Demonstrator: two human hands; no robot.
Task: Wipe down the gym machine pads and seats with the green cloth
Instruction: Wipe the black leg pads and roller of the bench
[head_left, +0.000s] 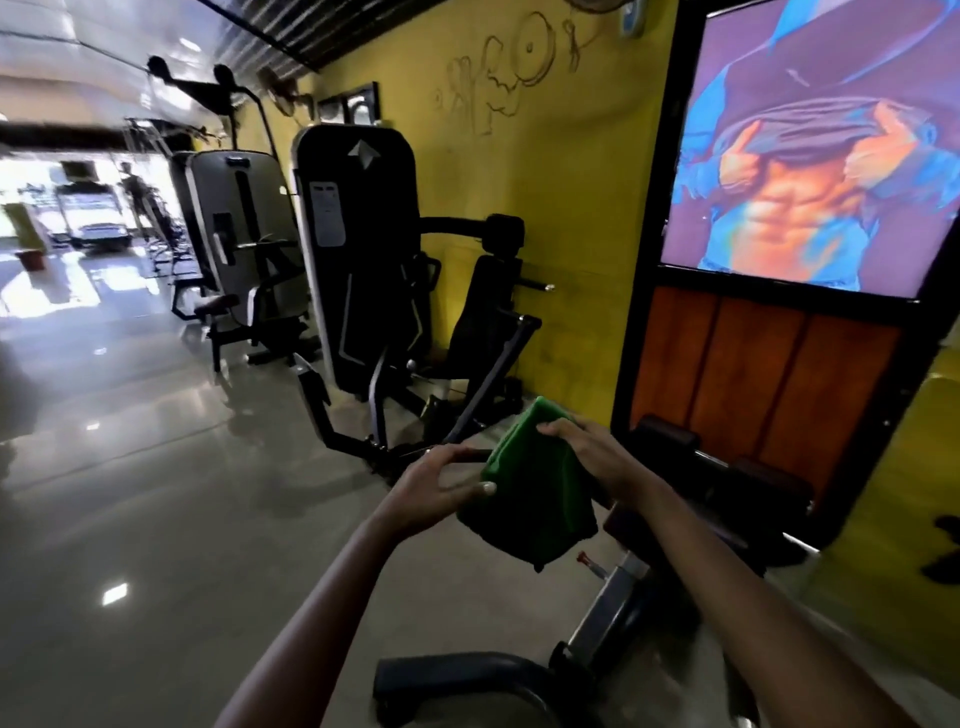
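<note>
I am seeing open glossy floor (156, 493) stretching to the left of both hands, giving wide room that way. Ahead, the black weight-stack machine (363, 249) is standing near the yellow wall (561, 208), its angled lever arms (488, 384) reaching toward me and narrowing the path. On the right, a dark panel frame with a poster (810, 140) is closing that side. Below the hands, what may be roller pads (670, 439) and a bench frame (613, 577) are crowding the lower right.
</note>
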